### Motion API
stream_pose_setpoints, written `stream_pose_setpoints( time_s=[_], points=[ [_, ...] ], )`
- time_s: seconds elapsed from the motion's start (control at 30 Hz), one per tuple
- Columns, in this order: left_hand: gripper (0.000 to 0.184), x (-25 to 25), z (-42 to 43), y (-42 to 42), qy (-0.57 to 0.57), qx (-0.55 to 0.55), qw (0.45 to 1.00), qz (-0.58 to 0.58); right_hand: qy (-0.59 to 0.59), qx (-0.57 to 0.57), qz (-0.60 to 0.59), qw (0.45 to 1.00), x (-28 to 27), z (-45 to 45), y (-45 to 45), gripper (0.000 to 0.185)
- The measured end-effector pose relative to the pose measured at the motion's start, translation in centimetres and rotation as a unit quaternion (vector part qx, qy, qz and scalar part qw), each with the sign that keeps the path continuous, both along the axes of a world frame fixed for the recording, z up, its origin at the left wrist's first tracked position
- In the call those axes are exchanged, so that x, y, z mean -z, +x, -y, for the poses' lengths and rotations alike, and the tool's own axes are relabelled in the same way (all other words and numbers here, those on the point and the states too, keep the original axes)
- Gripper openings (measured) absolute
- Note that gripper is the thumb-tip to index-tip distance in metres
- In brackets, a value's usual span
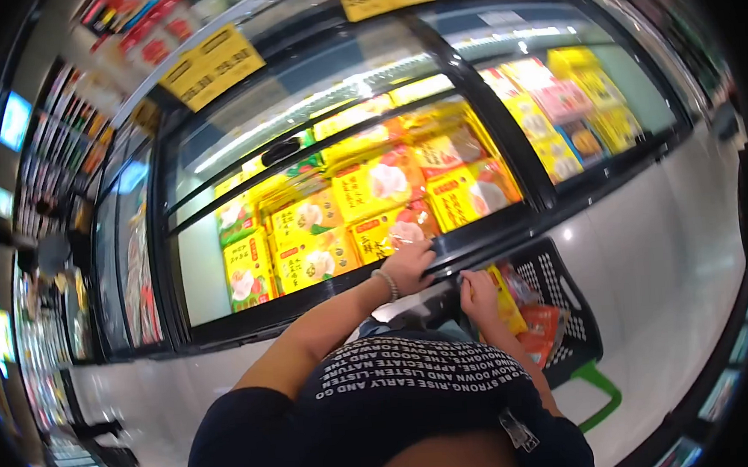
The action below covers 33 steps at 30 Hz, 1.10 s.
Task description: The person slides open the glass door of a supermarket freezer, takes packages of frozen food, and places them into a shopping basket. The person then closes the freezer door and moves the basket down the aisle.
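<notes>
My left hand (410,266), with a beaded bracelet (386,285) at its wrist, is at the front edge of a chest freezer (326,283). Its fingers are curled, and what they grip, if anything, is hidden. Just beyond lie yellow dumpling packs (383,237) in rows inside the freezer. My right hand (479,295) is closed by the near side of a black shopping basket (577,307); what it pinches is too small to tell. In the basket are a yellow package (509,306) and a red-orange package (543,334).
A sliding glass lid with a dark handle (281,150) covers the freezer's back part. More packs (555,107) fill the right section. Yellow price signs (214,68) hang above. A green basket handle (605,395) sticks out at right. Stocked shelves (67,124) stand at left.
</notes>
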State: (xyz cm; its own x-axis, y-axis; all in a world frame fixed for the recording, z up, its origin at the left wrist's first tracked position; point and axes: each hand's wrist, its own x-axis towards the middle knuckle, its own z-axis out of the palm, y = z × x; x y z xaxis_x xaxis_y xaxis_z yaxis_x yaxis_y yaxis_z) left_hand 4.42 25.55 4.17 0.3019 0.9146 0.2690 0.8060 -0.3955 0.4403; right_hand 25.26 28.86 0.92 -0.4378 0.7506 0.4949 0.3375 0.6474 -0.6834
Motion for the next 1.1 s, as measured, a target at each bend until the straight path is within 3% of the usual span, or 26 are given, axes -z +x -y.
stream_pose_setpoints(
  time_s=[0.13, 0.4, 0.7, 0.8, 0.87, 1.1],
  points=[
    [0.045, -0.1, 3.0, -2.3, -0.043, -0.018, 0.998, -0.031, 0.076, -0.095, 0.015, 0.992, -4.5, -0.5, -4.3, 0.018],
    [0.056, -1.6, 13.3, -10.4, -0.112, -0.138, 0.984, -0.027, 0.042, -0.127, 0.097, 0.986, -3.1, 0.6, -11.5, 0.015],
    [0.053, -2.0, 15.3, -12.7, -0.160, -0.151, 0.975, 0.000, -0.017, -0.074, 0.256, 0.964, -3.6, 1.3, -13.0, 0.017],
    [0.052, -0.9, 15.2, -13.7, -0.222, -0.201, 0.946, 0.125, -0.023, -0.051, 0.314, 0.948, -4.0, 1.1, -13.7, 0.018],
    [0.048, 0.0, 15.1, -14.5, -0.235, -0.221, 0.938, 0.123, 0.000, -0.036, 0.342, 0.939, -3.9, 1.0, -14.5, 0.016],
    [0.045, 0.8, 15.1, -15.4, -0.269, -0.221, 0.930, 0.114, 0.045, -0.032, 0.320, 0.946, -3.1, 0.8, -15.1, 0.016]
  ],
)
